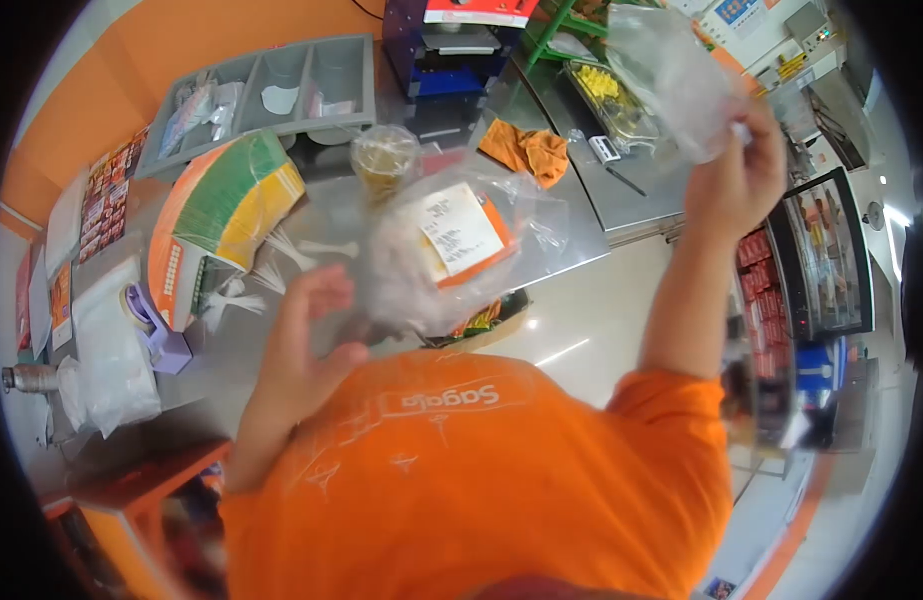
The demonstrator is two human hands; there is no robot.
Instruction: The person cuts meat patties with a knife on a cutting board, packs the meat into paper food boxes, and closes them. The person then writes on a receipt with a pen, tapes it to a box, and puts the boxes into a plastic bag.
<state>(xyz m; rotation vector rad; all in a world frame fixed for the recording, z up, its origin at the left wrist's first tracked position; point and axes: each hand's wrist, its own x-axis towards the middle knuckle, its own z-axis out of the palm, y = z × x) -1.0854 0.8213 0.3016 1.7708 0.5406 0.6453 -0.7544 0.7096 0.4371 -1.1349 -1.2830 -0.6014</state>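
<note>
My right hand (747,175) is raised at the upper right and pinches a thin clear plastic bag (667,75), which hangs out to its left. On the metal counter's front edge rests a larger clear bag (407,280), with an orange package bearing a white printed label (460,232) inside it. My left hand (317,335) is just left of this bag, thumb and fingers apart, with nothing in it. Behind the larger bag stands a clear plastic cup (385,160) with brownish contents.
Plastic forks (287,250), a striped carton (227,200), a purple tape dispenser (157,330) and a grey divided tray (267,95) are at left. An orange cloth (527,152), a pen (626,181) and a tray of yellow pieces (607,95) lie behind. A glass display case (827,255) stands right.
</note>
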